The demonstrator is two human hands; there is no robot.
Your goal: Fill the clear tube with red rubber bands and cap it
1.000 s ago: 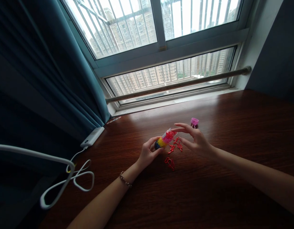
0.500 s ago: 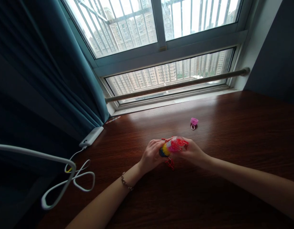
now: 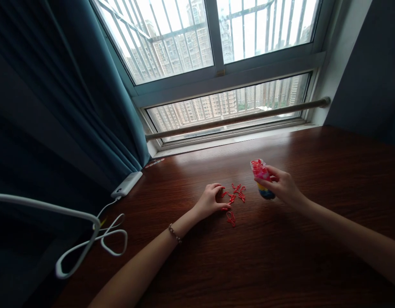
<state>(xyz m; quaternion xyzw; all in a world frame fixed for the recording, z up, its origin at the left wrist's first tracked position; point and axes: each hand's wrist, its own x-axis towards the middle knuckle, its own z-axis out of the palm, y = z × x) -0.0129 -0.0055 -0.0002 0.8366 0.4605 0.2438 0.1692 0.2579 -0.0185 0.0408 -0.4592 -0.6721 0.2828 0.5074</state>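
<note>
Head view: the right hand (image 3: 282, 185) was closed round a small clear container (image 3: 261, 179), held roughly upright above the bench (image 3: 281, 265) with its open mouth up; red clips filled the top, with yellow and dark blue layers showing below the fingers. The left hand (image 3: 211, 201) was curled narrow, fingertips down on the bench at the edge of a scatter of loose red clips (image 3: 235, 197). Whether a clip was pinched between those fingertips could not be told.

Risks noted:
- The container appeared uncapped and full to the brim; a tilt of the right hand would likely spill more clips onto the bench.
- The grip was taken low on the container, so a slip through the fingers was judged possible.
- The loose clips lay flat and tangled on smooth wood; a fingertip pinch might skid them away or lift several at once.
- A sweep of the left forearm could scatter the separate clips (image 3: 230, 218) lying nearer the person.

Hard to make out: the count and shape of single clips, blurred at this size; the lower part of the container, hidden by the fingers; its lid, not seen. A power bank (image 3: 127, 184) and white cable (image 3: 107, 239) lay well apart at the left, by the curtain (image 3: 72, 85).
</note>
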